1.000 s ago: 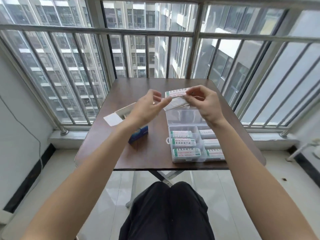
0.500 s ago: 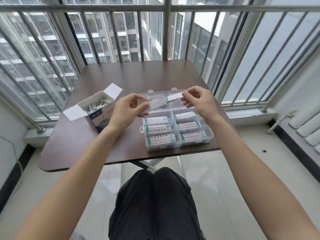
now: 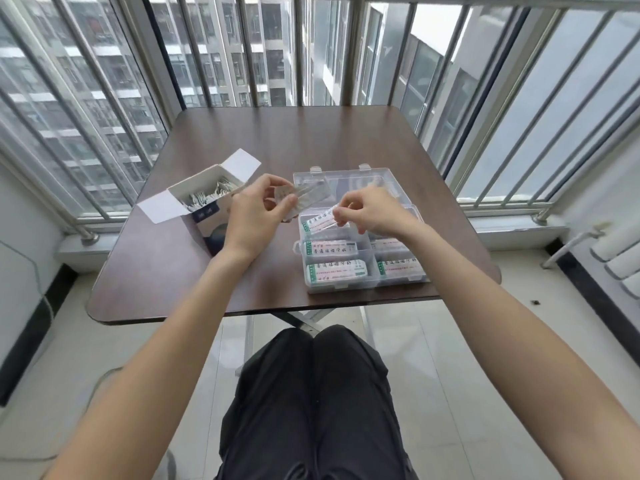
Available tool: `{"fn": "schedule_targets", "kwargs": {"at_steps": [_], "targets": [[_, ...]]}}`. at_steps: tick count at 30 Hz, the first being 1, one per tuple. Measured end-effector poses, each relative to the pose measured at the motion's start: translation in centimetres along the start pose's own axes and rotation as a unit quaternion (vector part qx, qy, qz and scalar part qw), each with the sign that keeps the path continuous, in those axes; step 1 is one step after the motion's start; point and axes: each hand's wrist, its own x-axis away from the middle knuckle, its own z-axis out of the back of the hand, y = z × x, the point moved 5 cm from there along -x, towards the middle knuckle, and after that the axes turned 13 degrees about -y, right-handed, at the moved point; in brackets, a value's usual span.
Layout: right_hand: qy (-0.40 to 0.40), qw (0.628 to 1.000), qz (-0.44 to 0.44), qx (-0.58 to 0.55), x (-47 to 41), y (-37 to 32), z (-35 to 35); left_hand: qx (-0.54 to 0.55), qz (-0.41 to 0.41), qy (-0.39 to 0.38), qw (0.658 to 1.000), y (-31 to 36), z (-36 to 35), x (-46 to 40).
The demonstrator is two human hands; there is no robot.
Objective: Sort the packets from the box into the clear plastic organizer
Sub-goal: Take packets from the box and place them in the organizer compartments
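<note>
Placement step now: the right hand (image 3: 372, 211) pinches a packet (image 3: 320, 220) by its end, tilted over the far-left compartment of the clear plastic organizer (image 3: 363, 249), which sits on the counter (image 3: 294, 140) with its lid thrown back. The left hand (image 3: 256, 216) holds what looks like a small stack of spare packets, though blur makes that hard to confirm. The box (image 3: 204, 199) stands open just left, more packets inside. Next, I'd say: lower the packet flat into that compartment and release, then feed over another.
</note>
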Motion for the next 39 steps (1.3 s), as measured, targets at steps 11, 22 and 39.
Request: {"fn": "schedule_targets", "kwargs": {"at_steps": [11,22,39], "targets": [[0.065,0.991,-0.064,0.096,-1.2,0.0,0.2,0.001,-0.008,0.0,1.0,-0.9,-0.2,-0.1],[0.156,0.987,-0.03,0.016,1.1,-0.5,2.1,0.057,0.0,-0.036,0.998,-1.1,-1.1,-1.0],[0.063,0.977,0.019,-0.202,0.2,0.5,1.3,-0.196,-0.209,-0.166,0.943,0.9,-3.5,-1.2]]}}
